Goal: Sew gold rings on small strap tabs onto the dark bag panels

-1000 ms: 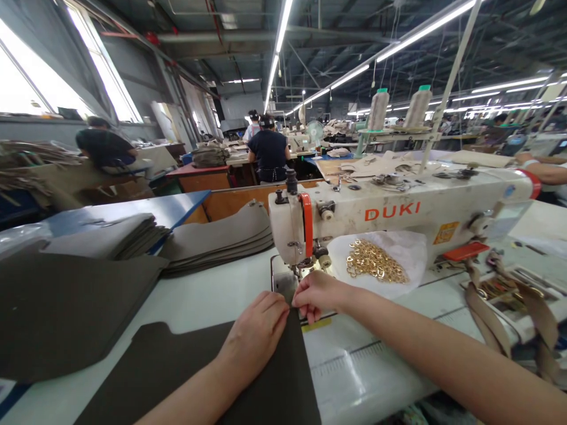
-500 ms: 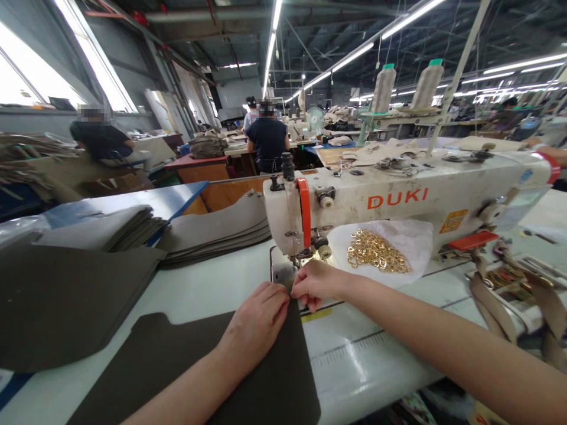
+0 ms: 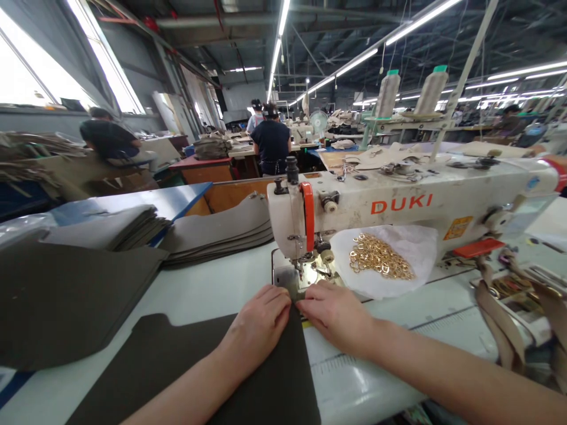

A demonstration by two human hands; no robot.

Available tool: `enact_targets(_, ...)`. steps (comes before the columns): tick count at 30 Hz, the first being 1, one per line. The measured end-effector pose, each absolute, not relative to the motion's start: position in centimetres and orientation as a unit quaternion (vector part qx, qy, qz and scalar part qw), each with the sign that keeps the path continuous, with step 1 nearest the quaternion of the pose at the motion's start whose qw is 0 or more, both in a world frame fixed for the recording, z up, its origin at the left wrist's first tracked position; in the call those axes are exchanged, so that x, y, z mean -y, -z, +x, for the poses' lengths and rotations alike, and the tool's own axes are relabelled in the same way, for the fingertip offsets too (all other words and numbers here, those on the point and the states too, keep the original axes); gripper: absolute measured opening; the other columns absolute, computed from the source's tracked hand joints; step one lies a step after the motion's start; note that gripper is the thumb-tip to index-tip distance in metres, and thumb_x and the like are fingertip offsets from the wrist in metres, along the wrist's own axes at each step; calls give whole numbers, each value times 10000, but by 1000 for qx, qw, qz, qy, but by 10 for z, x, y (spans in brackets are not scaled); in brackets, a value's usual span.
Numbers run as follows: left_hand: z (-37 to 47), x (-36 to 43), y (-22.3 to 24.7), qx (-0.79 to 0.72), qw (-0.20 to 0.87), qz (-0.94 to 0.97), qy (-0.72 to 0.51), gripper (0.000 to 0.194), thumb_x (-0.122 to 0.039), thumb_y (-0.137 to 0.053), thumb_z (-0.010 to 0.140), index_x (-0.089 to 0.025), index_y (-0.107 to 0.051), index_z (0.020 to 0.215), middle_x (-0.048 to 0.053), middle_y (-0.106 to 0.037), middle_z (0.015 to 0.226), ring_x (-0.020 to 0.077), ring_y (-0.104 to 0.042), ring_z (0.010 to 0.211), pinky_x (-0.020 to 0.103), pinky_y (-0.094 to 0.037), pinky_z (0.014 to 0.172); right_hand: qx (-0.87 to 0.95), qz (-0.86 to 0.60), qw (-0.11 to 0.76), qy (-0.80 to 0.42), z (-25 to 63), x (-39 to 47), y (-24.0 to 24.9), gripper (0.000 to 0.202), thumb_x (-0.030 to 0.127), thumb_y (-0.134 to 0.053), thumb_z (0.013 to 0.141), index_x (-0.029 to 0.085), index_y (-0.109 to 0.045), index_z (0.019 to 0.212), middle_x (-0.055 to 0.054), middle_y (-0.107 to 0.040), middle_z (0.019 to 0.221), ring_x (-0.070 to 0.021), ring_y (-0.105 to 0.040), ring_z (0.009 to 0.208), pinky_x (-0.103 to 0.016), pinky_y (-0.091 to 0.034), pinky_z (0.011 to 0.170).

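A dark grey-green fabric panel point(image 3: 195, 348) lies on the pale table, its narrow far corner close to the needle area of the white sewing machine point(image 3: 354, 203). My left hand point(image 3: 263, 316) rests on the panel, fingers closed on its far right edge. Just right of it, my right hand point(image 3: 332, 310) has its fingertips pinched together at the same edge, below the lit needle plate point(image 3: 314, 274). The fingers hide whatever small part lies between them.
Gold-coloured rings point(image 3: 381, 257) lie on white paper point(image 3: 423, 254) under the machine arm. Stacked panels point(image 3: 217, 233) are behind on the left, with another dark stack point(image 3: 80, 289) nearer. Straps point(image 3: 498, 321) hang at the right. A person point(image 3: 271, 141) sits ahead.
My right hand has come down and slightly right, away from the needle, uncovering the lit plate. My left hand has stayed nearly in place. The view has shifted slightly.
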State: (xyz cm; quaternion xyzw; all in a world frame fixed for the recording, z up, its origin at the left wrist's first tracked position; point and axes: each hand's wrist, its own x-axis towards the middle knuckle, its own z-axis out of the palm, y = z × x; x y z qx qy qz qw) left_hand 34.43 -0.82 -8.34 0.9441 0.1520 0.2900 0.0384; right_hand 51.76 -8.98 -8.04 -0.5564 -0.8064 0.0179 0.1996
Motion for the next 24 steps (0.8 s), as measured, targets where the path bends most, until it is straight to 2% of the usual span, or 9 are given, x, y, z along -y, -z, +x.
enact_targets(3,344,7,83,-152,34,948,-279,166,-72,-466,850,-180,-570,778,33,-638,774,173,-591,727,301,-537,688,823,-531,194,52,516,89,85,218,180,-444,937,173,-629,821,-34,-598,777,-177,-522,755,-273,-417,689)
enact_targets(9,344,5,78,-137,-6,969,-207,205,-48,-431,865,-177,-561,772,30,-633,781,177,-592,732,315,-543,691,832,-521,179,67,519,89,83,154,154,-489,913,173,-619,832,-25,-590,783,-176,-521,753,-276,-431,684)
enact_targets(14,345,7,80,-132,-41,967,-215,234,-56,-389,895,-175,-556,782,39,-625,787,179,-588,732,317,-538,702,884,-450,97,84,532,112,66,79,158,-538,896,153,-616,906,-41,-599,843,-193,-522,807,-306,-441,697)
enact_targets(17,344,7,84,-127,-51,967,-213,231,-60,-393,903,-181,-558,796,36,-625,802,181,-594,759,326,-528,746,900,-422,62,87,535,125,62,208,187,-537,896,135,-583,1093,-67,-621,985,-223,-525,932,-345,-444,799)
enact_targets(20,343,6,86,-113,-62,966,-224,215,-58,-414,897,-184,-560,803,38,-625,805,190,-599,775,339,-521,767,885,-449,83,93,529,126,66,310,209,-493,915,136,-522,1215,-102,-554,1236,-245,-444,1164,-396,-362,978)
enact_targets(22,343,6,86,-117,-61,965,-227,207,-48,-418,890,-176,-561,812,41,-624,804,192,-596,769,337,-523,761,869,-472,114,91,523,121,72,279,283,-482,925,135,-566,1146,-110,-558,1234,-245,-432,1190,-414,-324,1020)
enact_targets(24,343,7,86,-130,-49,965,-224,204,-42,-417,889,-172,-556,817,36,-621,801,187,-589,755,325,-528,741,863,-474,152,84,517,114,78,234,328,-493,918,141,-623,975,-95,-628,1066,-229,-498,1090,-389,-355,999)
